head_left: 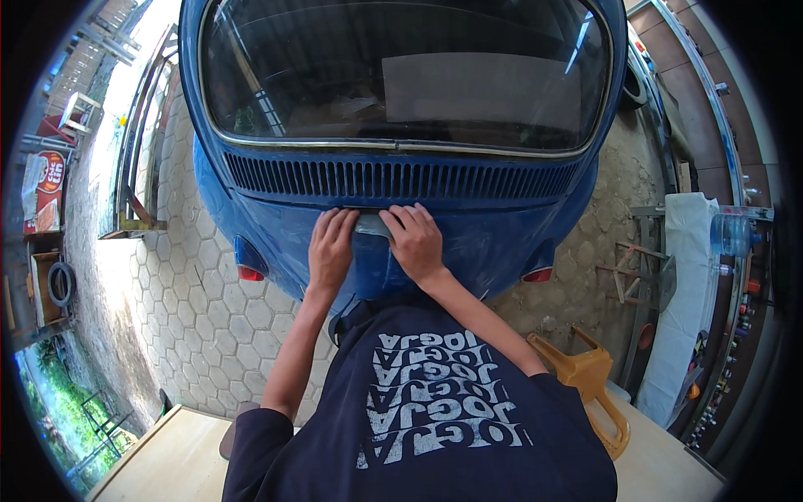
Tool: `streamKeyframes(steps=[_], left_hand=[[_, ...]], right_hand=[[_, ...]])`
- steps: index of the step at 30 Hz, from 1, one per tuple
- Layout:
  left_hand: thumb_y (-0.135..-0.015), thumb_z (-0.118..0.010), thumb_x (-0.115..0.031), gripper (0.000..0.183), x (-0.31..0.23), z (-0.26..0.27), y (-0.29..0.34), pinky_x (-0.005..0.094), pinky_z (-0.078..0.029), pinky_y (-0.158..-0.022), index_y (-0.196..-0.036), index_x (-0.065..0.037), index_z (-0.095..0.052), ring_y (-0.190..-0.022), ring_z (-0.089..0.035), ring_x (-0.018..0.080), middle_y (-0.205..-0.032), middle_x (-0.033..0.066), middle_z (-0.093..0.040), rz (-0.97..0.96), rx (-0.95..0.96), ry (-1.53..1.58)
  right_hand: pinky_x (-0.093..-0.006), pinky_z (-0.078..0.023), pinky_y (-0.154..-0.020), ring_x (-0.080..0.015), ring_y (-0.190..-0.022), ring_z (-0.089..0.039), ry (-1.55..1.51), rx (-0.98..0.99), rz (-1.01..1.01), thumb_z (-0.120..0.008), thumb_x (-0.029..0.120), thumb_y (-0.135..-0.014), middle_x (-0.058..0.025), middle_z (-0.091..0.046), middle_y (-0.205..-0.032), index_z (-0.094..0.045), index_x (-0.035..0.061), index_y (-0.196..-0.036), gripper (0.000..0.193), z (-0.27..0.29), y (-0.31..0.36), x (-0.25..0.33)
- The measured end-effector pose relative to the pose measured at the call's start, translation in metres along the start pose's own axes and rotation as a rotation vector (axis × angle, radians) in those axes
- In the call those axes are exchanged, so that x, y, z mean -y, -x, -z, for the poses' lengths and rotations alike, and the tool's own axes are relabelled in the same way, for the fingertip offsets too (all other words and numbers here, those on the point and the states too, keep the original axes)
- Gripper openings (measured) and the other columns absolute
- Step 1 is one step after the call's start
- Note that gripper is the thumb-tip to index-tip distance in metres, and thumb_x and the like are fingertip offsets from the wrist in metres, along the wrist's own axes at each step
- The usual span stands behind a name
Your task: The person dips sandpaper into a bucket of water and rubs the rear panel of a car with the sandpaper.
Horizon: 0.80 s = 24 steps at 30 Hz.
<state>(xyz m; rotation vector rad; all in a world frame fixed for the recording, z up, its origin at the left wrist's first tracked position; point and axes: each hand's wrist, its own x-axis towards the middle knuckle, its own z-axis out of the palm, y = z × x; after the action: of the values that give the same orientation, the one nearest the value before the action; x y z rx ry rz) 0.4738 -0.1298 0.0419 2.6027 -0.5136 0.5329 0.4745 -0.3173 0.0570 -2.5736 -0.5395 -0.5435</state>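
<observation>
The rear of a blue car (293, 226) is right in front of me, with a slotted vent panel (276, 177) below its rear window (335, 75). On the lid below the vents is a small grey licence-plate light housing (370, 224), and a narrow dark gap shows above it. My left hand (330, 251) curls its fingers over the left end of the housing. At the right end, my right hand (416, 244) grips with bent fingers. Both thumbs are mostly hidden, and the housing's underside cannot be seen.
Red tail lights (251, 274) flank the lid. An orange plastic chair (577, 368) stands at my right, near a long table with a white cover (682, 293) and a clear water jug (730, 236). At left, a metal-framed panel (138, 151) borders the hexagonal paving (201, 309).
</observation>
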Motion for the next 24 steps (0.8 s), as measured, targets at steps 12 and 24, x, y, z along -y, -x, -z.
streamKeyframes(steps=[12, 24], left_hand=[[-0.076, -0.058, 0.001, 0.041, -0.102, -0.05, -0.036, 0.0398, -0.047, -0.099, -0.117, 0.001, -0.064, -0.109, -0.06, 0.0289, -0.111, 0.0131, -0.063, -0.165, 0.052, 0.106], [-0.078, -0.056, -0.001, 0.041, -0.078, -0.032, -0.026, 0.039, -0.048, -0.1, -0.119, 0.005, -0.062, -0.112, -0.06, 0.0311, -0.116, 0.0165, -0.062, -0.133, 0.103, 0.101]], right_hand=[[-0.0349, -0.04, -0.085, -0.0175, -0.094, -0.059, 0.262, -0.075, -0.067, -0.068, 0.009, -0.075, 0.0065, -0.067, -0.102, -0.072, 0.0189, -0.102, 0.03, 0.052, 0.052, -0.102], [-0.0331, -0.039, -0.079, -0.017, -0.088, -0.056, 0.224, -0.106, 0.014, -0.066, 0.009, -0.073, 0.0096, -0.068, -0.099, -0.073, 0.0232, -0.103, 0.034, 0.041, 0.041, -0.092]])
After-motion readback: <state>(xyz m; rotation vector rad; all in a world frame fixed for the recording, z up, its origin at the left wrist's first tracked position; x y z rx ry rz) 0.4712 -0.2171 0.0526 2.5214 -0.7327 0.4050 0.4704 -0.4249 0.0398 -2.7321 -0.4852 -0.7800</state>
